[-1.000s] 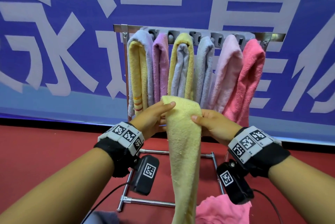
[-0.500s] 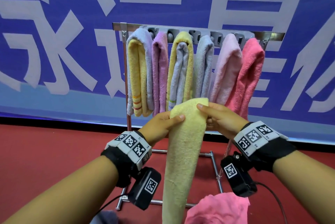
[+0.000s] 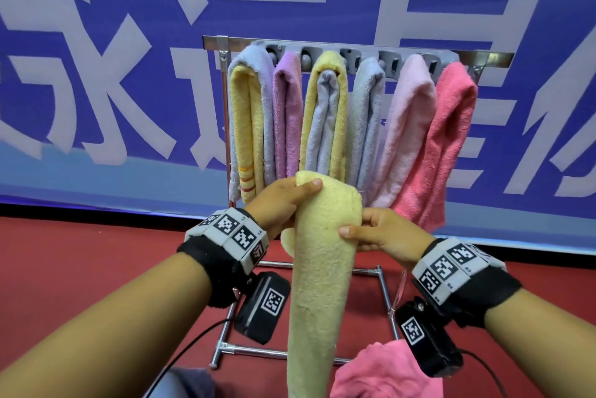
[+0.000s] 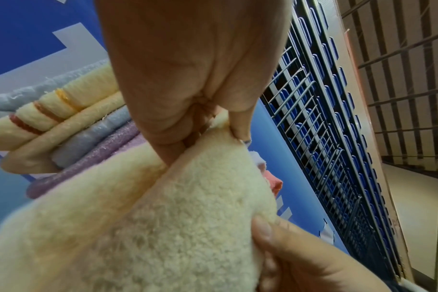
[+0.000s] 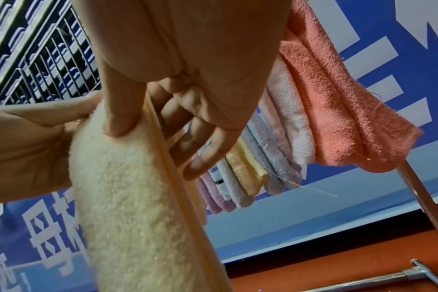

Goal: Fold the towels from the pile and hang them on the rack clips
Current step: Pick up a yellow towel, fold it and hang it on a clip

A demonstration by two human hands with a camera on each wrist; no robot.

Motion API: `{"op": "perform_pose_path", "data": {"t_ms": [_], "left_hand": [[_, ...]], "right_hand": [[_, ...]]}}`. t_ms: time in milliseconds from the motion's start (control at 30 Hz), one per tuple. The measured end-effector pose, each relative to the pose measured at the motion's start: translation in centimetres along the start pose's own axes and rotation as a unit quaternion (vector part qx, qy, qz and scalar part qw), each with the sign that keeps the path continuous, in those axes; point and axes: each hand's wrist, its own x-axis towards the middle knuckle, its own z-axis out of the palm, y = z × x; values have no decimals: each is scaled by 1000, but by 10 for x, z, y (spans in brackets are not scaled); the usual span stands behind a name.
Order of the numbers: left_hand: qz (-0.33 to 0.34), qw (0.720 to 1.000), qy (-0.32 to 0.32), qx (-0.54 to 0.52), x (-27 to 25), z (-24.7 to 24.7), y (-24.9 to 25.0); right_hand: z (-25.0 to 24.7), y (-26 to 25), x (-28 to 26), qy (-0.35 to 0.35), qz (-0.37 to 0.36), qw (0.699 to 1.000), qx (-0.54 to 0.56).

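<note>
A pale yellow towel (image 3: 319, 268), folded into a long strip, hangs straight down in front of the rack (image 3: 354, 52). My left hand (image 3: 280, 204) pinches its upper left corner, thumb laid across the top fold. My right hand (image 3: 374, 231) pinches the right edge a little lower, thumb on the front face. The left wrist view shows the yellow towel (image 4: 150, 217) squeezed under my left thumb (image 4: 238, 118). In the right wrist view my thumb (image 5: 120, 118) presses the yellow towel (image 5: 138, 197) while the other fingers sit behind it. Several folded towels (image 3: 325, 117) hang from the rack's clips.
A pink towel (image 3: 387, 372) and a greyish one (image 3: 190, 384) lie low at the front. The rack's metal base bars (image 3: 258, 352) rest on the red floor. A blue banner (image 3: 96, 75) with large white characters fills the background.
My right hand slid down from the towel's top to its right edge, and my left hand rose to the top corner. The towel's top now leans left.
</note>
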Motion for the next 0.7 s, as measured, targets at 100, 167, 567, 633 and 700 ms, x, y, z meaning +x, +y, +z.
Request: {"op": "perform_pose_path", "data": {"t_ms": [100,167,567,633,700], "left_hand": [[-6,1000,0,12,0,-5,-5],[-9,1000,-3,3,-2,-6,-9],[-25,996,-51,65,-8,-9,-50],[-13,997,-54,59,-8,-4,-45],[-8,997,-55,51,-6,2,-38]], "right_hand": [[5,-6,1,26,-53,998,4],[8,-11,2,45,-78,996,12],[-6,-25,4,91,-84,992,30],[-10,-24,3,86,-66,994,22],[-12,-23,0,77,-49,996,12]]}}
